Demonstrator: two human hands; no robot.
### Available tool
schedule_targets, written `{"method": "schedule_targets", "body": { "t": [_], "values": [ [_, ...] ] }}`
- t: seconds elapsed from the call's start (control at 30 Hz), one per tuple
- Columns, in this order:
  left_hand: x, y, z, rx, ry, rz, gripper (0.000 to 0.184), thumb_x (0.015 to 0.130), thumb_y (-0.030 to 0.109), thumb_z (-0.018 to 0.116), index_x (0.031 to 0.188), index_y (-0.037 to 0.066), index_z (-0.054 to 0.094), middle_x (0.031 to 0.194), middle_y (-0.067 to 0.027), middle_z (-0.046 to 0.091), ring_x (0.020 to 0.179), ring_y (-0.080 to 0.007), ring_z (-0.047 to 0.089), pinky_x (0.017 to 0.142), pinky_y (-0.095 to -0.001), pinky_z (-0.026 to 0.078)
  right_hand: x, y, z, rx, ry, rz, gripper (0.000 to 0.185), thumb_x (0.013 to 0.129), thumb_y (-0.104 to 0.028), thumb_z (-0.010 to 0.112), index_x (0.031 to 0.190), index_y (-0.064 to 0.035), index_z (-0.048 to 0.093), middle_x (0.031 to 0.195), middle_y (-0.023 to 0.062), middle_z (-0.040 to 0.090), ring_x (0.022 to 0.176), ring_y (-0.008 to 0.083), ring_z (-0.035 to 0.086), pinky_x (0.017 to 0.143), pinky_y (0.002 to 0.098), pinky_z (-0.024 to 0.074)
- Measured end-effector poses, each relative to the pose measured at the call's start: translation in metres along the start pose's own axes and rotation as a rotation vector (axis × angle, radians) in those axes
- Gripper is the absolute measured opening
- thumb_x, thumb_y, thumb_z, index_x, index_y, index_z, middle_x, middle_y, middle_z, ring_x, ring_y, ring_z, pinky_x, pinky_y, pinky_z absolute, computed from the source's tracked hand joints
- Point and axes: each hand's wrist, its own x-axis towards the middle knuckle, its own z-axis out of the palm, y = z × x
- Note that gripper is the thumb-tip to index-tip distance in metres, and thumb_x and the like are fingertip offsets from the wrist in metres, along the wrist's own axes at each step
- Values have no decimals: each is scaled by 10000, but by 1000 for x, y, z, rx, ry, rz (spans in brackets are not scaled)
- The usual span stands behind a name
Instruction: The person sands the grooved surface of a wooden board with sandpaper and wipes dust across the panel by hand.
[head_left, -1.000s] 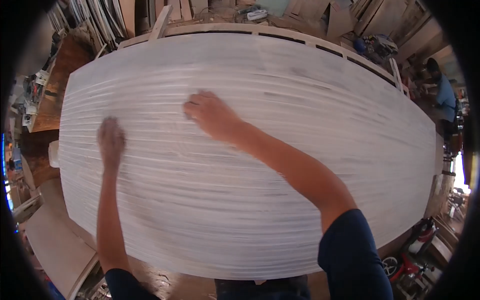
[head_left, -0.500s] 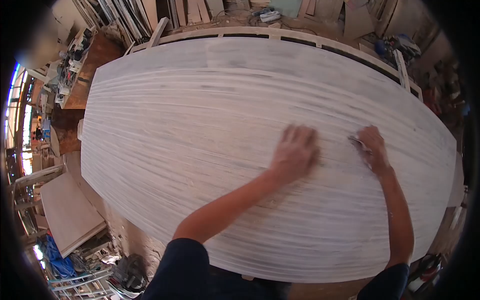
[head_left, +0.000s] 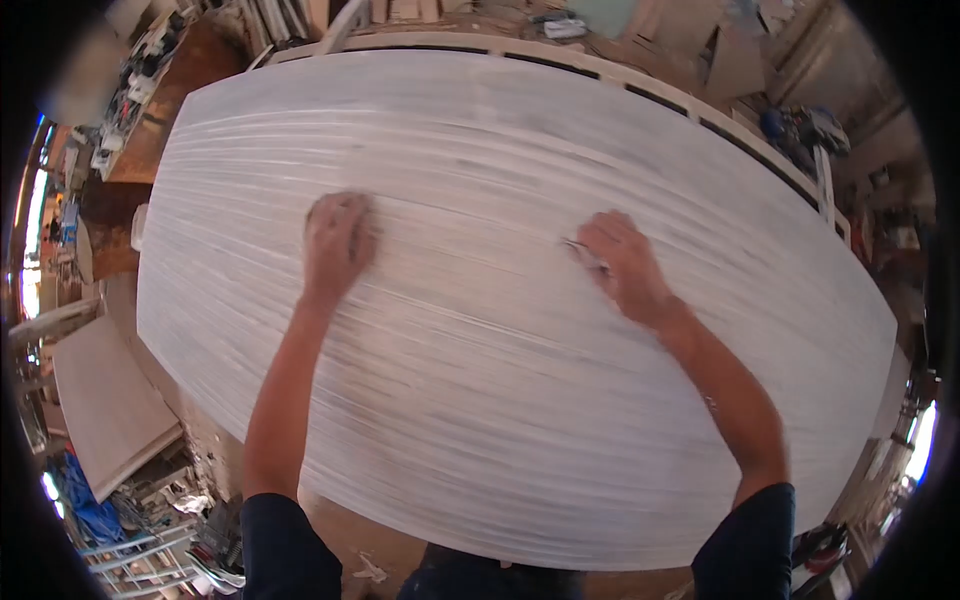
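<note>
A large panel (head_left: 470, 420) with whitish, streaked filler or paint and long ridges spreads out before me. My left hand (head_left: 341, 240) rests on its left-middle part, fingers curled and slightly blurred; whatever lies under them is hidden. Further right, my right hand (head_left: 625, 262) is closed around a thin, flat, scraper-like piece (head_left: 582, 250). Its edge sticks out to the left of the fingers, close to the panel, and the rest is covered by the hand.
Behind the panel runs a pale wooden frame (head_left: 430, 40). A brown workbench (head_left: 165, 95) bearing tools stands at upper left, with a leaning board (head_left: 112, 400) below it. A power tool (head_left: 805, 130) lies at upper right.
Both hands have moved left across the panel, the left hand much further, widening the gap between them. The right hand still grips the thin piece. The camera view has shifted slightly.
</note>
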Motion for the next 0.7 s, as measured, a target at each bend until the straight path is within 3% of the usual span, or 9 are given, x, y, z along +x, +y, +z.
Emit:
{"method": "schedule_targets", "body": {
  "t": [0.13, 0.27, 0.3, 0.33, 0.4, 0.53, 0.7],
  "values": [
    [-8, -95, -29, 31, 36, -297, 335, 891, 65, 583, 1219, 18, 633, 1228, -157, 602, 1162, -360, 549, 1030, -459, 413, 123, -57, 89, 56, -8, -42, 191, 792, 13, 636, 972, -35, 596, 1000, 137, 597, 1010, 327, 553, 921, 427, 444],
    [-7, -101, -27, 0, 41, -341, 360, 885, 72, 557, 1235, 8, 614, 1281, -173, 588, 1188, -367, 538, 1051, -457, 393, 246, -109, 190, 49, 23, -61, 180, 834, -19, 593, 1006, -52, 636, 1103, 128, 634, 1129, 312, 560, 1011, 425, 427],
    [-9, -105, -23, -19, 37, -338, 360, 885, 72, 557, 1235, 8, 614, 1281, -173, 588, 1188, -367, 538, 1051, -457, 393, 273, -114, 224, -19, 163, -170, 149, 828, -35, 595, 972, -51, 629, 1001, 131, 646, 1032, 322, 591, 960, 437, 435],
    [-10, -111, -19, 17, 64, -365, 365, 882, 77, 551, 1234, 5, 612, 1298, -182, 582, 1195, -372, 534, 1054, -462, 388, 293, -131, 234, 42, 212, -120, 155, 847, -71, 562, 972, -48, 650, 1024, 140, 653, 1045, 323, 593, 971, 432, 437],
    [-14, -121, -13, 35, 92, -389, 370, 878, 82, 544, 1234, 2, 611, 1314, -190, 577, 1203, -377, 531, 1058, -466, 384, 320, -148, 245, 39, 142, -61, 168, 875, -118, 548, 975, -45, 661, 1044, 141, 656, 1049, 322, 595, 978, 433, 439],
    [-22, -135, -5, 93, 98, -361, 382, 895, 99, 534, 1258, 0, 599, 1354, -206, 556, 1256, -381, 504, 1073, -464, 374, 288, -136, 220, -9, 106, -30, 148, 873, -92, 563, 973, -51, 664, 1050, 134, 655, 1061, 324, 591, 978, 441, 439],
    [-18, -111, -16, 89, 1, -303, 368, 936, 102, 548, 1283, -13, 594, 1340, -203, 564, 1255, -366, 513, 1079, -446, 390, 148, -63, 125, 34, 147, -68, 89, 839, -34, 618, 922, -58, 640, 1002, 118, 646, 1048, 320, 587, 966, 430, 440]
  ]
}}
